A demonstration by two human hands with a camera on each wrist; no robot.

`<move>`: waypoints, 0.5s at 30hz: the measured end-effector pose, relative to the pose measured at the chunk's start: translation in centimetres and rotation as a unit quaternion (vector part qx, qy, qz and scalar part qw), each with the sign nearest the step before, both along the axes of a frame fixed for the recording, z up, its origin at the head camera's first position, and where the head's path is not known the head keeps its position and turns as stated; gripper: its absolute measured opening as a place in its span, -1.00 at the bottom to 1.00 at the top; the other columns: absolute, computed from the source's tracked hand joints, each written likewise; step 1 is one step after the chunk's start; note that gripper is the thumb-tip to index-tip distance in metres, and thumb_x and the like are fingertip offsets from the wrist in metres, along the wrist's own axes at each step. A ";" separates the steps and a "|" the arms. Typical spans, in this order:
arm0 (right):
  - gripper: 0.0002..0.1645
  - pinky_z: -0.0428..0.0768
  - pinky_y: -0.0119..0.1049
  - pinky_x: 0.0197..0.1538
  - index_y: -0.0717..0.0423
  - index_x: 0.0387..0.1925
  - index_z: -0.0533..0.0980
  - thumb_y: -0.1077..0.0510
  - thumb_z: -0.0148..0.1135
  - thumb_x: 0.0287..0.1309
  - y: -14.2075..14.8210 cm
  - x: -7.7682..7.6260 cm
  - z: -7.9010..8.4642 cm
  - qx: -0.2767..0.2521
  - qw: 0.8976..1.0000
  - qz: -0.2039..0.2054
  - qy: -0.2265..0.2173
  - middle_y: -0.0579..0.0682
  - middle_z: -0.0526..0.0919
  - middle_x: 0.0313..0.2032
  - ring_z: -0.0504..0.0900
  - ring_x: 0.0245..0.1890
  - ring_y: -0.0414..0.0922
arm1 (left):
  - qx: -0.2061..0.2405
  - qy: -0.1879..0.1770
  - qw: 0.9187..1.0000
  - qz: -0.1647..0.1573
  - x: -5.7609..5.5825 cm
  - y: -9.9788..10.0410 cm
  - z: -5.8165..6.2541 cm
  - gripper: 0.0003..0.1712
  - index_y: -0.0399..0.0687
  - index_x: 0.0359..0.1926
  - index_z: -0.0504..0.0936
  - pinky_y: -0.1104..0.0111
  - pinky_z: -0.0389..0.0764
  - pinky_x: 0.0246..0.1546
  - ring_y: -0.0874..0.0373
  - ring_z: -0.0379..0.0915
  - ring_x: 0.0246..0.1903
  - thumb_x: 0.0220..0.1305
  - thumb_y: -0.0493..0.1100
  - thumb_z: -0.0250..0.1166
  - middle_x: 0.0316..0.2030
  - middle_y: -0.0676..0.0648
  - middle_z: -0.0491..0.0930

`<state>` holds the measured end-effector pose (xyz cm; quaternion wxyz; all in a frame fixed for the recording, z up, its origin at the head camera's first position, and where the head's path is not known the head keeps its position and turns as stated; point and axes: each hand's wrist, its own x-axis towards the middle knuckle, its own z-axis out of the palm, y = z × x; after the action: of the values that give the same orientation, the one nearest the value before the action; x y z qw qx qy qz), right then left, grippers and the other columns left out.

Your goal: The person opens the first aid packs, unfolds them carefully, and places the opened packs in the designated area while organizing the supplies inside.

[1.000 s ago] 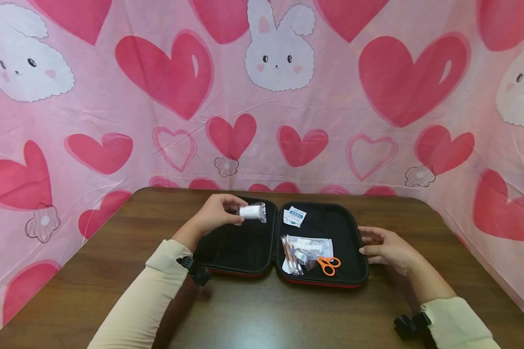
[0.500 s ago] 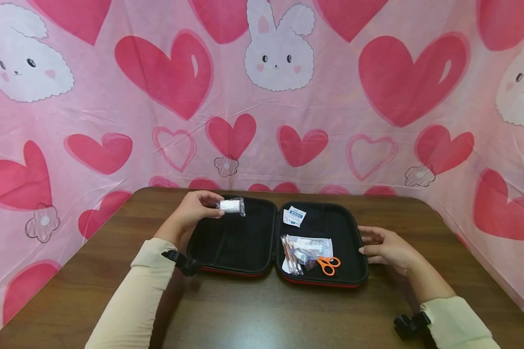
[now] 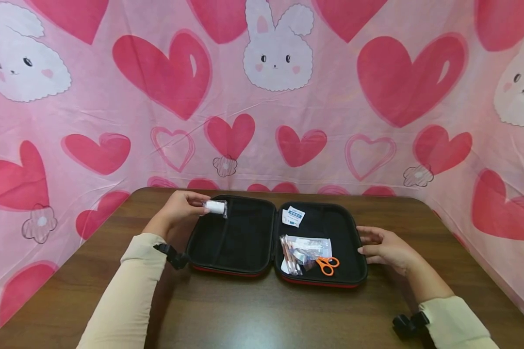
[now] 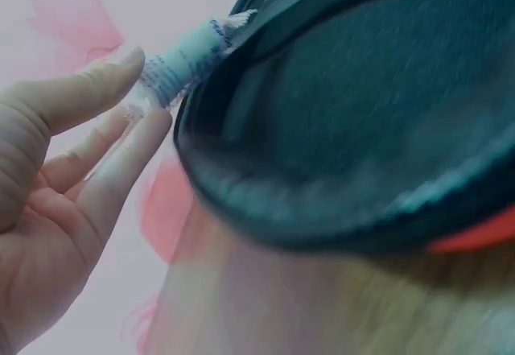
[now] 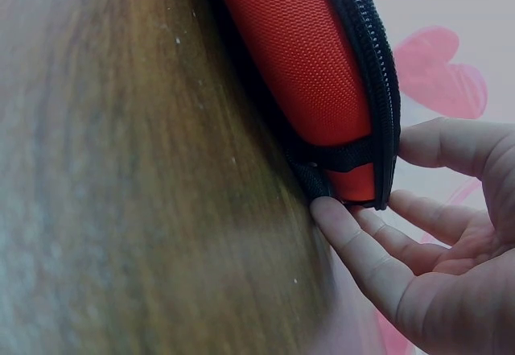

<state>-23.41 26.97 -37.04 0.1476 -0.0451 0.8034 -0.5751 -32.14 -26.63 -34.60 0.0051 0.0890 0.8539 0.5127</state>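
Note:
My left hand (image 3: 181,208) pinches a white bandage roll (image 3: 216,207) in clear wrapping between thumb and fingers. Printed blue lettering shows on the roll (image 4: 181,61) in the left wrist view. It is held at the far left corner of the open black-lined case (image 3: 249,242), overlapping the rim. My right hand (image 3: 388,249) holds the case's right side. In the right wrist view the thumb lies at the zipped rim, and a fingertip touches low on the red shell (image 5: 298,57) near a black strap.
In the right half lie small white packets (image 3: 293,216), wrapped cotton swabs (image 3: 290,257), a flat printed packet (image 3: 316,247) and orange-handled scissors (image 3: 328,266). The case stands on a wooden table (image 3: 262,315) before a pink heart-patterned cloth (image 3: 262,106).
My left hand has carried the bandage roll leftward, from near the case's middle hinge to its far left corner. The right hand stays at the case's right side.

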 end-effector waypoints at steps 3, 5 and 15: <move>-0.06 0.66 -0.08 -0.06 0.40 0.43 0.04 0.31 0.33 0.15 0.0 0.0 0.0 0.001 1.000 -0.001 0.000 0.49 0.32 0.22 0.62 -0.11 0.00 | -0.033 0.012 0.999 -0.015 -0.3 -0.6 0.1 -0.53 -0.33 0.04 0.65 0.24 0.68 -0.20 0.02 0.58 -0.22 0.08 -0.27 0.48 -0.12 -0.31 0.66; -0.06 0.66 -0.08 -0.06 0.40 0.43 0.03 0.32 0.33 0.15 -0.1 0.0 0.0 0.000 1.000 -0.001 0.000 0.49 0.32 0.22 0.62 -0.11 0.00 | -0.066 0.035 0.997 -0.023 -0.6 -0.9 0.1 -0.57 -0.31 -0.01 0.68 0.27 0.69 -0.25 0.03 0.59 -0.25 0.06 -0.25 0.50 -0.18 -0.28 0.67; -0.06 0.66 -0.09 -0.07 0.41 0.42 0.04 0.31 0.34 0.14 0.0 -0.1 0.0 -0.002 1.000 0.002 0.002 0.49 0.33 0.20 0.61 -0.11 0.00 | -0.117 0.026 0.992 -0.029 -1.4 0.4 0.3 -0.61 -0.39 -0.07 0.68 0.21 0.69 -0.24 -0.01 0.63 -0.23 0.05 -0.32 0.49 -0.23 -0.29 0.70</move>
<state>-23.50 26.96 -37.05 0.1469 -0.0484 0.8025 -0.5762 -33.54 -26.28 -34.32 0.0084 0.1260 0.9051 0.4061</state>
